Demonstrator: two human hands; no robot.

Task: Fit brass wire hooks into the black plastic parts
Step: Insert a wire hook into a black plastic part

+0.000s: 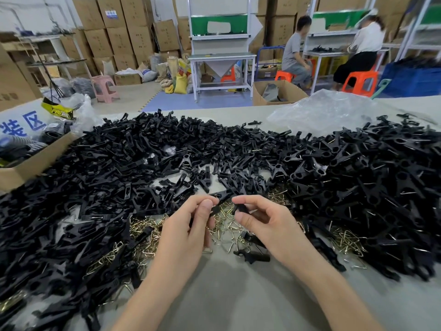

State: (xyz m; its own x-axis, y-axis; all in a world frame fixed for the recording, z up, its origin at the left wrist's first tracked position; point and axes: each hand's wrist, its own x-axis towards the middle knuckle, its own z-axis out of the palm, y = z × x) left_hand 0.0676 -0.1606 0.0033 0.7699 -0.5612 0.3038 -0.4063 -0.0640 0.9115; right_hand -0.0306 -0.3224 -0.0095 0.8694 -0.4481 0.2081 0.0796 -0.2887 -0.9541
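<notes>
One black plastic part (pixel 216 209) pinched in my left hand (pixel 191 229), another part (pixel 241 208) in my right hand (pixel 260 223), both above the heap of brass hooks (pixel 224 225).

A factory assembly floor. Stacked cartons (pixel 114 32) line the walls, steel workbenches (pixel 222 56) stand in rows, and black parts (pixel 143 151) heap the table (pixel 238 295). Two workers (pixel 296 51) sit on stools (pixel 360 82).

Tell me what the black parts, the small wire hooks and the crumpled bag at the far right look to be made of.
Black parts: seemingly moulded plastic, matt to faintly glossy, all one repeated shape.
Wire hooks: thin bent metal wire with a shiny yellow, brass-like gleam; whether solid brass or plated cannot be told.
Crumpled bag: clear thin plastic film, see-through, creased, with white glints.
</notes>
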